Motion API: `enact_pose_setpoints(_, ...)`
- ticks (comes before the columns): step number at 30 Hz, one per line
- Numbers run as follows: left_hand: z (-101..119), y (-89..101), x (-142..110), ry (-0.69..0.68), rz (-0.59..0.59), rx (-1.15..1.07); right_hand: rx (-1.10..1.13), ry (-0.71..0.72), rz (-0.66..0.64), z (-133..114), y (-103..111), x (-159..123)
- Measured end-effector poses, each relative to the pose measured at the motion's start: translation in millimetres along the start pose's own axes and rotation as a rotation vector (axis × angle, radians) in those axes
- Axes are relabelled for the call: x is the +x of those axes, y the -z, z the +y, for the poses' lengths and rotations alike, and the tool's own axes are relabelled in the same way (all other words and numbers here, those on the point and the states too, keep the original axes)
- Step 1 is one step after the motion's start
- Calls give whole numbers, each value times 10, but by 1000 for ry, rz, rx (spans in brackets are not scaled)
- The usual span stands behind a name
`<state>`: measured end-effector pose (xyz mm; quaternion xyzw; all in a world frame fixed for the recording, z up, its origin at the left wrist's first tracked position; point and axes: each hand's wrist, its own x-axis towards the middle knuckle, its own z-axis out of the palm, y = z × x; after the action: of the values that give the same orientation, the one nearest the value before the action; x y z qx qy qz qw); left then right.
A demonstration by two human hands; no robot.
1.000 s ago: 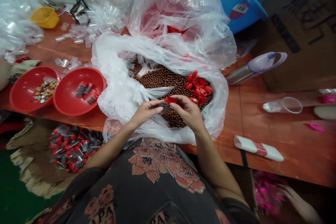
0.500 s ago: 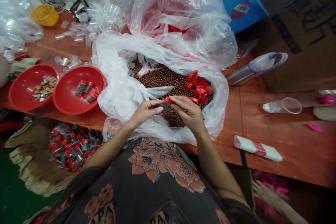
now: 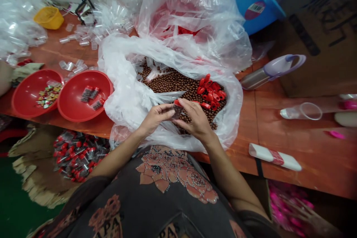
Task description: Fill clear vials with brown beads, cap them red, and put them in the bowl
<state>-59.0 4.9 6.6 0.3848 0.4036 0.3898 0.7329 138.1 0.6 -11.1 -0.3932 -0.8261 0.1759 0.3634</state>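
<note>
Between my hands is a small clear container [image 3: 176, 112] filled with brown balls, a red cap [image 3: 177, 103] at its top. My left hand [image 3: 156, 117] pinches the container from the left with thumb and fingers. My right hand [image 3: 195, 118] holds it from the right, fingertips at the cap. Below them, a white plastic bag [image 3: 122, 93] lies spread open around a heap of brown balls [image 3: 170, 83]. Loose red caps [image 3: 213, 95] rest on the heap's right side, and several clear empty containers [image 3: 152, 74] lie at its far left.
To the left are two red bowls, one with filled containers [image 3: 67, 100], one with small wrapped pieces [image 3: 21, 96]. A box of capped containers [image 3: 80, 156] sits below. Behind stands a bag of red parts [image 3: 192, 11]; a bottle [image 3: 259, 76] and white roll [image 3: 262, 152] are right.
My right fingers have shifted slightly up and left at the red cap, and the container is more upright. Another person's hand at lower right has moved and blurred.
</note>
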Motion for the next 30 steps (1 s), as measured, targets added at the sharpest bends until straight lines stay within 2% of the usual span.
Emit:
enact_pose_setpoints(4,-46,-88,47,62,41,-65,69,-9,22,-8,-44,-44)
enact_pose_setpoints(8,-145,-196,85,85,110,-118,198,-63,-24,-30,-115,-94)
enact_pose_setpoints(10,-159,-228,75,95,130,-132,302,-215,87,-25,-153,-117)
enact_pose_setpoints(13,-137,-239,45,104,87,-145,535,-536,307,-13,-189,-133)
enact_pose_setpoints(15,-127,-234,34,115,62,-142,639,-648,321,-31,-187,-121)
enact_pose_setpoints(17,-139,-230,36,126,62,-125,620,-610,269,-81,-165,-89)
enact_pose_setpoints(22,-180,-234,53,72,173,-160,238,-243,66,-206,-129,-16)
enact_pose_setpoints(24,-171,-238,48,60,185,-185,118,-142,4,-213,-144,-19)
enact_pose_setpoints(30,-132,-237,26,51,206,-19,-99,-42,-108,-212,-144,0)
